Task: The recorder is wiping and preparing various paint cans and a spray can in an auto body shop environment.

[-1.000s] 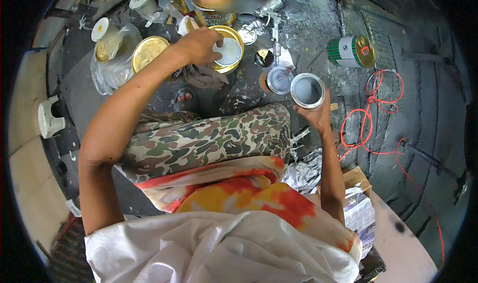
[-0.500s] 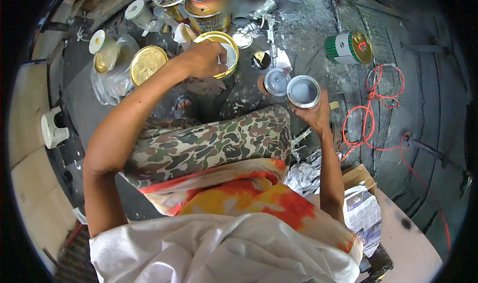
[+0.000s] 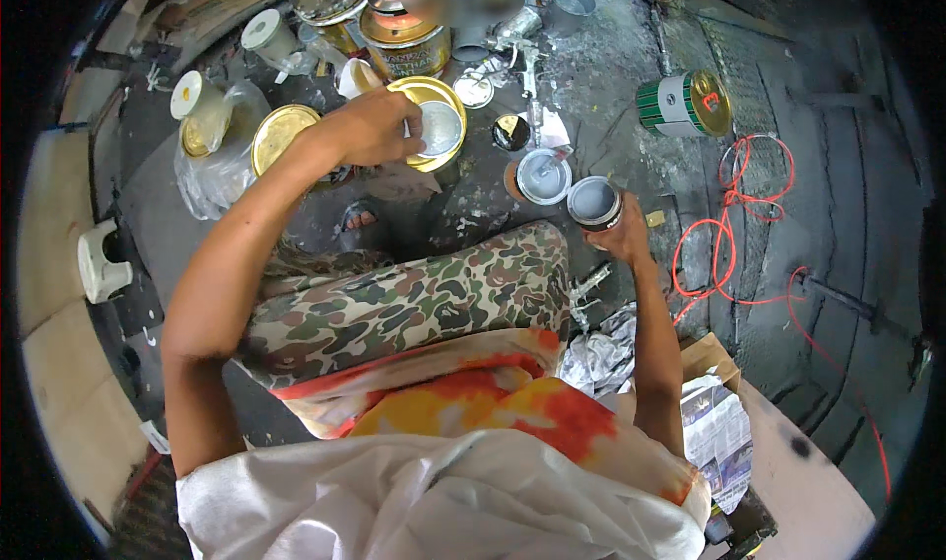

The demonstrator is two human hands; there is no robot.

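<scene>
My left hand reaches forward over a gold-rimmed tin. Its fingers are closed at the near-left rim of a whitish, translucent cup inside that tin. My right hand is wrapped round a small open can of grey paint, tilted slightly. Just left of this can stands another open container with grey contents and something resting in it. A small round dark pot with a pale patch lies beyond them, near a spray gun.
Large paint tins crowd the far side. A gold lid and plastic bag lie left. At right are a green-striped can and a coiled red hose. Crumpled paper and a second spray gun lie by my right forearm.
My left hand has shifted slightly left and nearer, showing more of the whitish cup. My right hand has lowered slightly, tilting the paint can so its side shows more.
</scene>
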